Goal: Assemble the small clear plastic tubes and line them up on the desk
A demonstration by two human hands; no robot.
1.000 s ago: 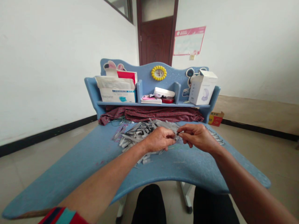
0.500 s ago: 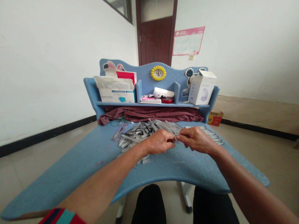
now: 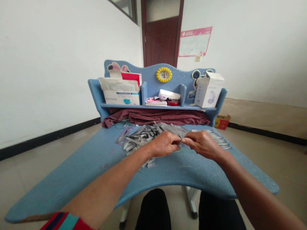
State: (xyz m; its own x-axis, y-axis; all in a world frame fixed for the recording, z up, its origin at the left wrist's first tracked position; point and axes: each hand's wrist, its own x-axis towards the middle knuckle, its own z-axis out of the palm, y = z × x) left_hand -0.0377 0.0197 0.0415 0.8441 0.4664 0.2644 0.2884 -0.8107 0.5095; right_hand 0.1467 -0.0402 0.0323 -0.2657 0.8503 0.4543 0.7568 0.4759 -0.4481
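Observation:
My left hand (image 3: 165, 143) is closed, its fingers curled above the middle of the blue desk (image 3: 192, 172). Close beside it, my right hand (image 3: 199, 142) pinches with thumb and forefinger. The fingertips of both hands nearly meet, and whatever sits between them is too small and covered to name. Behind and left of my left hand lies a loose pile of thin grey and clear strips (image 3: 141, 137). To the right, partly behind my right hand, a row of slim silvery pieces (image 3: 220, 140) is laid out side by side.
A red checked cloth (image 3: 155, 117) lies bunched under the desk's shelf. On the shelf stand a face mask box (image 3: 120, 97), a red round tin (image 3: 173, 102) and a white carton (image 3: 208, 91). A yellow flower-shaped clock (image 3: 164, 74) is on the backboard.
The whole view has shifted slightly, so the desk appears a little further right. Both hands keep nearly the same pose, fingertips still close together.

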